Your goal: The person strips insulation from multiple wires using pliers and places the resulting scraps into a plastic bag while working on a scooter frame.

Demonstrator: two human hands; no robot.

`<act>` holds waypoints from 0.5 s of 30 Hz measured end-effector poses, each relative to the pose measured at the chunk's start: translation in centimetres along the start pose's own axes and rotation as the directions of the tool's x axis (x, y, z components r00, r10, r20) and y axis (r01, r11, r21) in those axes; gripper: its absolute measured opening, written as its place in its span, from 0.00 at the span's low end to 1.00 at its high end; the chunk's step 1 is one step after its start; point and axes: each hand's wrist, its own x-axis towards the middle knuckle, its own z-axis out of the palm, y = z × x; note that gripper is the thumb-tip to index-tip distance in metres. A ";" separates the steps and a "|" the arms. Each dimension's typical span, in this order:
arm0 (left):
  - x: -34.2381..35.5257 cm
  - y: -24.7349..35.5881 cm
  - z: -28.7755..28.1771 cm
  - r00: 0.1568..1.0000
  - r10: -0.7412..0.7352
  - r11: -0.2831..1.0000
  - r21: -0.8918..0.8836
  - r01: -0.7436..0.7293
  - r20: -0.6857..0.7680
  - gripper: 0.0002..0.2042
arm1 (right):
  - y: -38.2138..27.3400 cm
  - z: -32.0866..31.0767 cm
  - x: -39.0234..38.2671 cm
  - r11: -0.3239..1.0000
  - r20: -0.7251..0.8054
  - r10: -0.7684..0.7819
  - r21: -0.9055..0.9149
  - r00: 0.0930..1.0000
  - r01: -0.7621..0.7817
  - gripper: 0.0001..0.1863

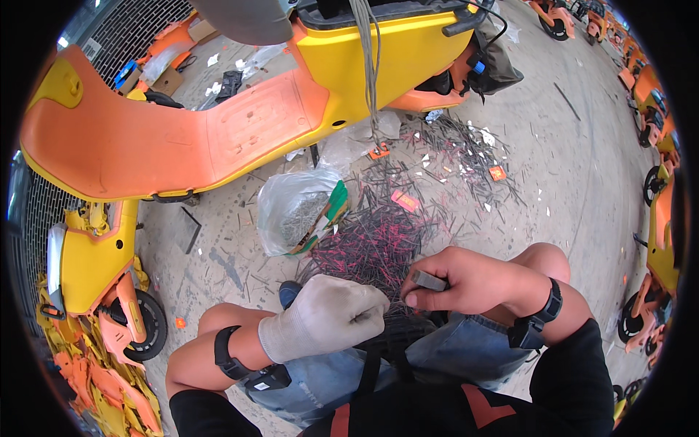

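Observation:
My left hand [328,317], in an off-white knitted glove, is closed with its fingers curled in above my lap. What it pinches, if anything, I cannot make out. My bare right hand [466,280] is closed around a small grey rectangular block [429,280], gripped between thumb and bent fingers. The two hands are close together but apart. Just beyond them lies a heap of thin dark strips mixed with pink ones [375,244]. Left of the heap, an open clear plastic bag [280,211] holds many small silvery pieces, with a green-and-white printed packet at its right side.
A yellow-and-orange scooter [255,120] stands close ahead, grey cables hanging from it. Small orange labels [497,173] and white scraps litter the concrete floor. Yellow and orange body panels [102,386] are piled at lower left; more scooters [659,247] line the right side.

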 end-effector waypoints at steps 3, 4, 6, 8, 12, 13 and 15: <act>-0.2 0.1 -0.1 1.000 -0.004 1.000 -0.017 0.004 0.007 0.05 | -0.2 -0.2 -0.2 1.000 0.023 0.027 -0.014 0.999 -0.027 0.12; -0.2 0.1 -0.2 1.000 -0.014 1.000 -0.023 0.014 -0.004 0.05 | 0.0 -0.3 -0.3 1.000 0.006 0.026 -0.007 1.000 -0.026 0.12; -0.5 0.0 -0.5 0.999 -0.037 0.999 -0.035 0.036 -0.028 0.05 | 0.5 -0.5 -0.6 1.000 -0.025 0.023 0.007 0.999 -0.023 0.12; -0.8 0.0 -0.5 0.999 -0.052 0.998 -0.027 0.052 -0.005 0.05 | 0.6 -0.7 -0.9 0.999 -0.008 0.052 -0.007 0.999 -0.053 0.12; -1.3 -0.2 -0.9 0.992 -0.127 0.992 -0.016 0.127 0.008 0.05 | 1.0 -0.7 -1.4 0.995 -0.038 0.077 0.067 0.996 -0.074 0.11; -1.3 -0.2 -1.0 0.993 -0.122 0.992 -0.024 0.121 -0.009 0.05 | 1.0 -0.8 -1.5 0.993 -0.041 0.091 0.076 0.995 -0.088 0.11; -1.4 -0.2 -1.2 0.993 -0.110 0.993 -0.039 0.108 -0.043 0.05 | 0.8 -1.1 -1.8 0.989 -0.047 0.121 0.092 0.992 -0.116 0.11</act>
